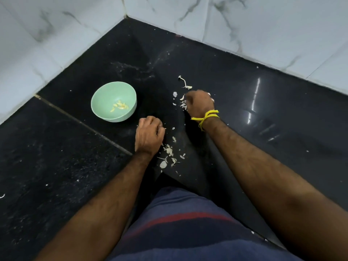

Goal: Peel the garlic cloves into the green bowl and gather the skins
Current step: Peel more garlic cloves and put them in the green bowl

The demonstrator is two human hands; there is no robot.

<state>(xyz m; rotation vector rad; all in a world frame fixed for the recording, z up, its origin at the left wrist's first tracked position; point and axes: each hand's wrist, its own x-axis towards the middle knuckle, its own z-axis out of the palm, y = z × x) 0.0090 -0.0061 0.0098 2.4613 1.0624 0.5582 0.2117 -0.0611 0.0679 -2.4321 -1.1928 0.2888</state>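
A green bowl [98, 108] stands on the black counter with several peeled yellowish cloves [120, 106] in it. My left hand [148, 134] hovers right of the bowl with its fingers curled; what it holds is hidden. My right hand [199, 105], with a yellow thread at the wrist, rests curled on a patch of garlic skins [183, 105], and white bits show at its fingertips. More loose skins [168, 154] lie below my left hand. A dry garlic stem [183, 81] lies just beyond my right hand.
The black stone counter [263, 113] meets white marbled wall tiles [263, 31] in a corner at the back. A seam crosses the counter on the left. Small white specks are scattered about. My striped shirt fills the bottom of the view.
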